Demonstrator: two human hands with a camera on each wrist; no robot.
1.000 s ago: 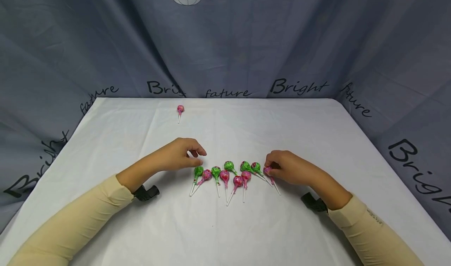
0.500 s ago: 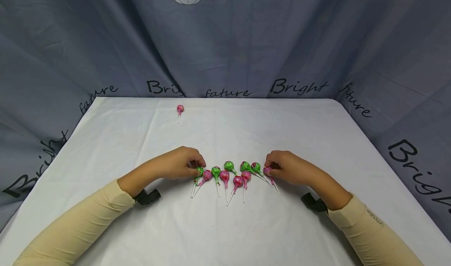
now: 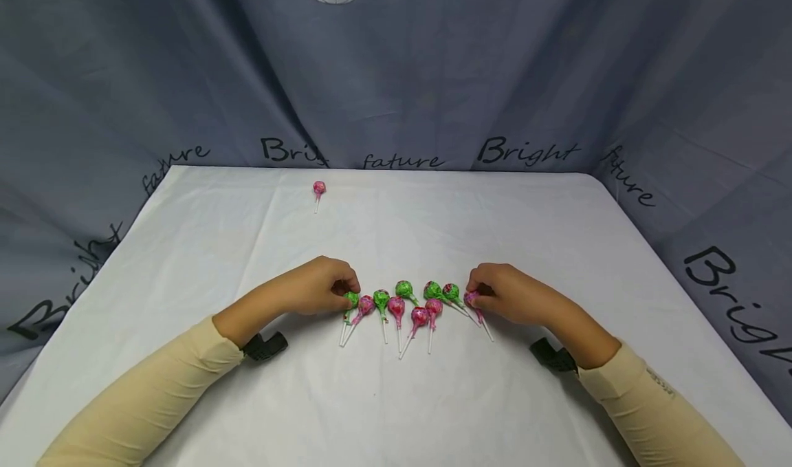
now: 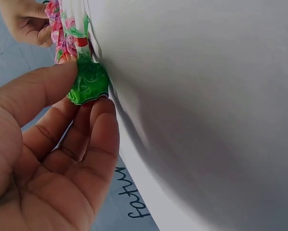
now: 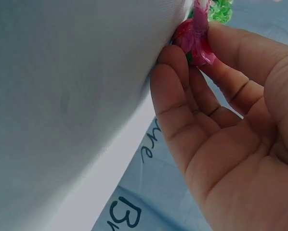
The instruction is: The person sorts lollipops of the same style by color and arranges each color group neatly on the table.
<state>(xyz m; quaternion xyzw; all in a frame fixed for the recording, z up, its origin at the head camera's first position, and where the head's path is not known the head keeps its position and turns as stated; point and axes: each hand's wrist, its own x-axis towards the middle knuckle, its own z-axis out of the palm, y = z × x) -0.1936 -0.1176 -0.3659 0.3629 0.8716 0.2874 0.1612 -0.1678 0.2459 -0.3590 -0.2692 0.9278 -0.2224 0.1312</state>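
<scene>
Looking down from the head view, the left hand [image 3: 322, 285] pinches the green lollipop [image 3: 351, 299] at the left end of a tight row on the desk [image 3: 396, 398], while the right hand [image 3: 504, 291] pinches the pink lollipop [image 3: 472, 298] at the right end. Between them lie the other lollipops [image 3: 405, 302], heads close together and sticks crossing toward the person. A likely slip, as I judge it: lifting either end sweet could drag a neighbour whose stick or wrapper lies against it, and scatter the row. One stray pink lollipop [image 3: 318, 188] lies well apart near the far edge. A white cloth covers the desk, and a grey-blue curtain [image 3: 526, 75] printed with "Bright" hangs on three sides.

From the left wrist view, thumb and fingers [image 4: 103, 125] close on the green lollipop's [image 4: 88, 84] crinkly wrapper against the cloth. The glossy foil may slide out of so light a pinch.

From the right wrist view, the fingers [image 5: 175, 91] and thumb clasp the pink lollipop [image 5: 196, 41] by its head, its stick pointing away. Only the tips grip, so it could twist and drop back onto the cloth.
</scene>
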